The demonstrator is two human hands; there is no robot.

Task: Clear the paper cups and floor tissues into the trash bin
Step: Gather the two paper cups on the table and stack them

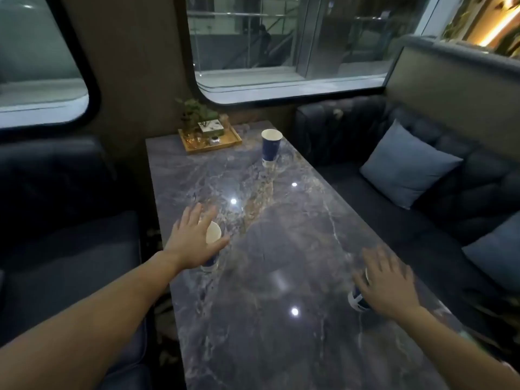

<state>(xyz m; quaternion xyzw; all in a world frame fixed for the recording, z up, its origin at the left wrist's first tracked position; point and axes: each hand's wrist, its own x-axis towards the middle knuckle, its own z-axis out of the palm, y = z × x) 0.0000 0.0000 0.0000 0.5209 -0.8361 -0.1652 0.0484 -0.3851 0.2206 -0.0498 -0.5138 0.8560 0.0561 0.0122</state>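
Observation:
Three blue-and-white paper cups stand on a grey marble table (281,277). The far cup (270,147) is upright near the window end. My left hand (191,240) hovers with fingers spread over the left cup (213,235), covering most of it. My right hand (388,285) is spread over the right cup (356,301), whose lower part shows below my fingers. Whether either hand touches its cup is unclear. No trash bin or floor tissues are in view.
A wooden tray (233,144) with a small plant (197,114) and small items sits at the table's far left corner. Dark sofas flank the table, the right one with blue cushions (408,167). Windows lie beyond.

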